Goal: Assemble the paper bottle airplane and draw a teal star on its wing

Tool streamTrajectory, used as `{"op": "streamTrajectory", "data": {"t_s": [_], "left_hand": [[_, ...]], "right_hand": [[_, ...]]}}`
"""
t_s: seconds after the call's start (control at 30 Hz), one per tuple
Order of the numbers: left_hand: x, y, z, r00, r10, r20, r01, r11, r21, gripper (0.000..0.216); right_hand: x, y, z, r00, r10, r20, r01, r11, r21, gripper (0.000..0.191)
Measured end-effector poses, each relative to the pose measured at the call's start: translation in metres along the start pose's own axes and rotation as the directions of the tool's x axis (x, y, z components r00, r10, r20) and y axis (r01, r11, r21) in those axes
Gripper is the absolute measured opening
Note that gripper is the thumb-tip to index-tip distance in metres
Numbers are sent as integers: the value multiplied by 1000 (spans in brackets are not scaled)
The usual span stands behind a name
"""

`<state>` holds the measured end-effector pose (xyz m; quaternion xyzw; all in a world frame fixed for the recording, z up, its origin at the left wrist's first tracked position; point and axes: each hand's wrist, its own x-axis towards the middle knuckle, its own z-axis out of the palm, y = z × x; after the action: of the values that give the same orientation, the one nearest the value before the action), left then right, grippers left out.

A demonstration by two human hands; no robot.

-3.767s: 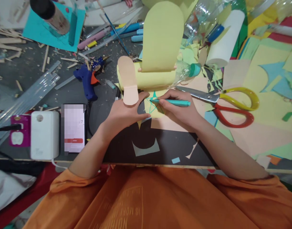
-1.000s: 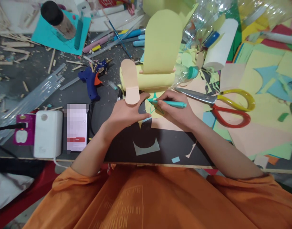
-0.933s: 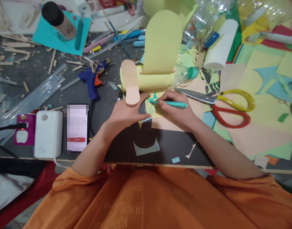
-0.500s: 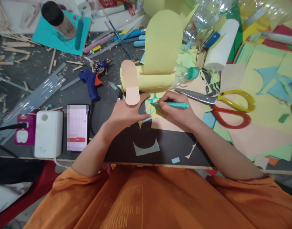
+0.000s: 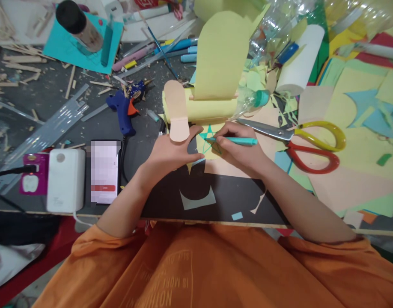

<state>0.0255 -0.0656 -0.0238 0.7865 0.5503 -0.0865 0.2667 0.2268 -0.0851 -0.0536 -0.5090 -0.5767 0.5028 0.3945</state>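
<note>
My right hand [image 5: 239, 143] grips a teal marker [image 5: 244, 140], its tip on a yellow piece of paper [image 5: 219, 128]. A green star outline [image 5: 206, 136] is drawn there, its upper part coloured in. My left hand [image 5: 174, 149] rests at the paper's left side, thumb and forefinger spread apart, holding nothing. Just beyond both hands lies a plastic bottle wrapped in yellow paper [image 5: 212, 109], with a green cap [image 5: 262, 98]. A tall rounded yellow flap [image 5: 220, 55] stands from it, and a peach paper strip [image 5: 177, 109] crosses its left end, partly over my left hand.
Scissors [image 5: 291, 134] with yellow and red handles lie open to the right, near piled coloured paper [image 5: 337, 171]. At left are a blue glue gun [image 5: 122, 109], a phone [image 5: 104, 171], a white power bank [image 5: 66, 179] and glue sticks [image 5: 55, 124]. Paper scraps [image 5: 198, 199] lie near the front edge.
The view has shifted very slightly. The marker stays against the star with hardly any movement, and my left hand keeps its place.
</note>
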Motion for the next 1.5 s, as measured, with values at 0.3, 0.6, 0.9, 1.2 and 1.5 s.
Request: {"op": "streamTrajectory", "data": {"t_s": [0.3, 0.6, 0.9, 1.2, 1.5], "left_hand": [[0, 2, -2, 1000, -13, -4, 13, 1000, 1, 65], [-1, 3, -3, 1000, 7, -9, -7, 1000, 6, 65], [-1, 5, -5, 1000, -1, -8, 1, 1000, 13, 64], [1, 3, -3, 1000, -11, -3, 11, 1000, 10, 65], [1, 1, -1, 1000, -13, -12, 13, 1000, -6, 65]], "right_hand": [[-2, 8, 3, 999, 30, -16, -28, 994, 101, 15], [-1, 10, 5, 999, 33, -17, -32, 996, 80, 19], [-2, 9, 6, 999, 31, -14, -30, 996, 83, 15], [-1, 5, 4, 997, -1, -81, 3, 1000, 23, 12], [-1, 6, 3, 982, -52, -184, 54, 998, 7, 14]]}}
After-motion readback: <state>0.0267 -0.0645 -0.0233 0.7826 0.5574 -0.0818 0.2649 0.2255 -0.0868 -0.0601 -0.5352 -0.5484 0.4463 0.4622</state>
